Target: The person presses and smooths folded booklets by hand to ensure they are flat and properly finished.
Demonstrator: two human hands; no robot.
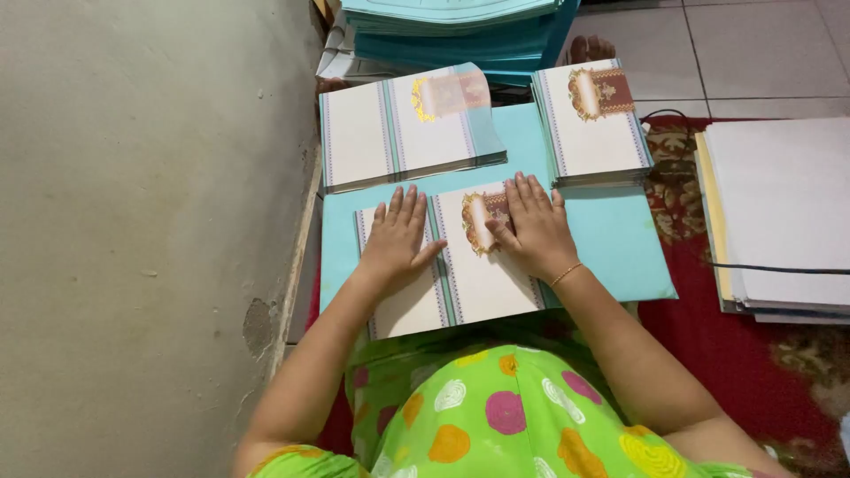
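Observation:
A cream card (474, 283) with teal striped borders and a gold and red emblem lies unfolded on a light blue sheet (620, 239) in front of me. My left hand (396, 239) presses flat on the card's left half, fingers together. My right hand (531, 228), with a thin gold bracelet on its wrist, rests flat on the right half, its thumb next to the emblem. Neither hand grips anything.
Behind the card are a stack of unfolded cards (403, 128) at the left and a stack of folded cards (593, 119) at the right. Teal stacks (460, 31) sit farther back. A pile of white sheets (779, 212) lies on the red carpet (717, 354). A grey wall (142, 221) is at the left.

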